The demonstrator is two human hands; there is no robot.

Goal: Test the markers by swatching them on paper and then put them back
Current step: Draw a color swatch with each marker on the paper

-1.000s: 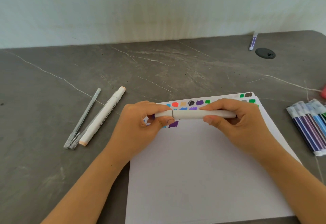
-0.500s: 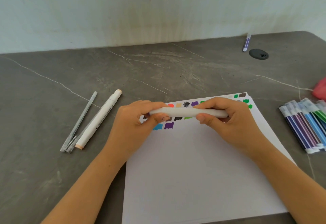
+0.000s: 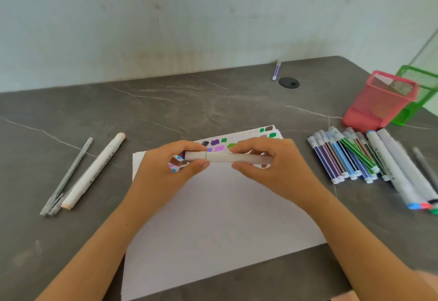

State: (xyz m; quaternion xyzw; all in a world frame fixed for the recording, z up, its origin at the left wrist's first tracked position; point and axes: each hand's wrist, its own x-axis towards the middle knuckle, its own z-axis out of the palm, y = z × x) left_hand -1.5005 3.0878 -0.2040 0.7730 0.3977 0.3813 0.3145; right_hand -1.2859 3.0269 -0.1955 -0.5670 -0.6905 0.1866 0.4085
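A white marker [image 3: 224,157] lies level between both hands, above the white paper [image 3: 213,224]. My left hand [image 3: 166,172] pinches its capped left end, and my right hand [image 3: 275,167] grips its barrel. Rows of colour swatches [image 3: 219,145] run along the paper's far edge, partly hidden by the hands. A pile of thin coloured markers [image 3: 341,158] lies to the right of the paper, with thick white markers [image 3: 398,170] beside it.
On the grey table [image 3: 166,111], left of the paper, lie a thick white marker [image 3: 93,172] and thin grey pens [image 3: 67,177]. A pink mesh pen holder [image 3: 376,103] and a green one [image 3: 419,92] stand at the far right. A purple marker [image 3: 276,71] and a black grommet [image 3: 288,82] sit near the wall.
The view has swung right and up, bringing the pen holders and more markers into sight. Both hands keep the same hold on the white marker, its cap still on.
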